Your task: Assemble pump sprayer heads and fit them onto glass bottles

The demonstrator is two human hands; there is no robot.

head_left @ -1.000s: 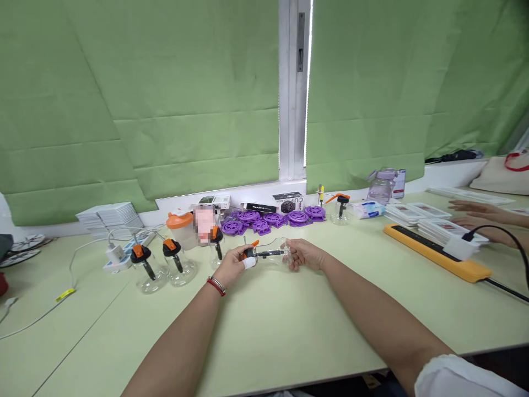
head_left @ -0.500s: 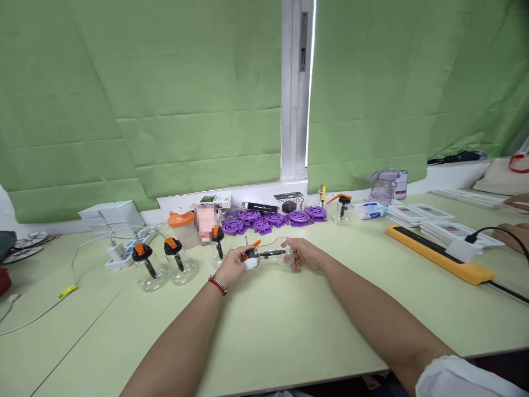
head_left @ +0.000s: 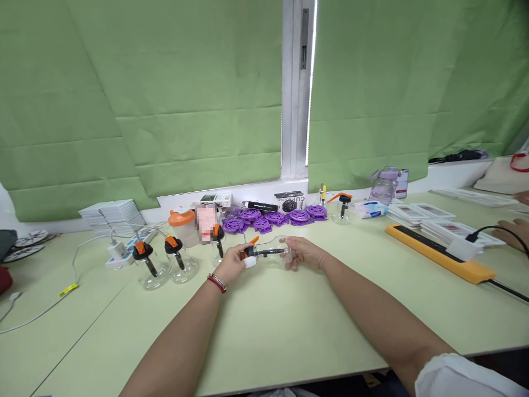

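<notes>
Clear glass bottle (head_left: 276, 251) lies sideways between my hands, just above the green table (head_left: 289, 325). My left hand (head_left: 232, 263) pinches its orange-black cap end; my right hand (head_left: 303, 253) cups the base. Two similar bottles (head_left: 165, 267) stand to the left.

The near half of the counter (head_left: 264, 336) lies bare on both sides of the forearms, so a hand could pass freely there. Left of the left hand (head_left: 232, 263), two clear bottles (head_left: 165, 267) with orange-and-black caps stand close together, with a white power strip (head_left: 124, 251) and its cables just beyond. At the far edge, purple wheels (head_left: 273, 219) and small boxes (head_left: 270, 205) form a row. To the right, an orange power strip (head_left: 440, 255) lies slantwise, card stacks (head_left: 421, 214) behind it.
</notes>
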